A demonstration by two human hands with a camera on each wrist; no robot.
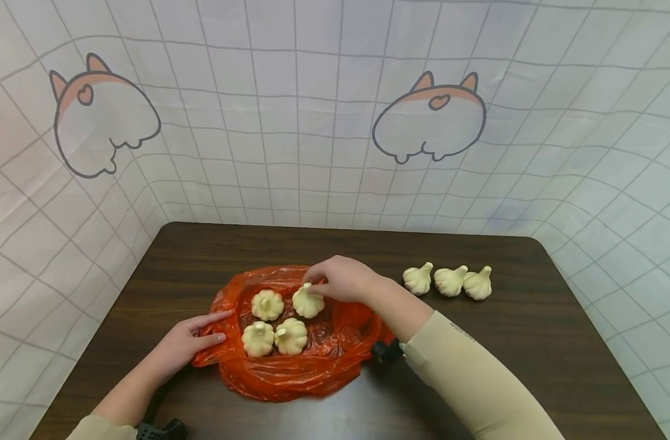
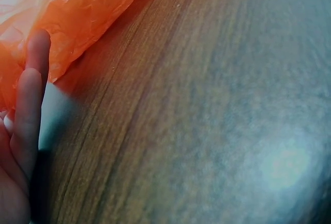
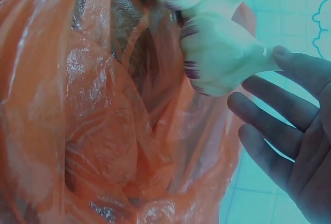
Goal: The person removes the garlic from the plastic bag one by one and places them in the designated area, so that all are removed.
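Observation:
A red plastic bag (image 1: 291,376) lies spread on the table with its mouth turned up. Inside are several garlic bulbs, among them one at the back left (image 1: 267,305) and two at the front (image 1: 258,339). My right hand (image 1: 340,278) pinches another garlic bulb (image 1: 308,300) by its stem over the back of the bag; the right wrist view shows this garlic bulb (image 3: 222,58) with purple streaks at its base. At the bag's left edge, my left hand (image 1: 189,342) holds the plastic between thumb and fingers. Part of that grip is hidden in the left wrist view.
Three more garlic bulbs (image 1: 450,281) stand in a row at the back right of the dark wooden table (image 1: 505,342). A white gridded cloth (image 1: 324,110) with printed animal drawings hangs around the back and sides.

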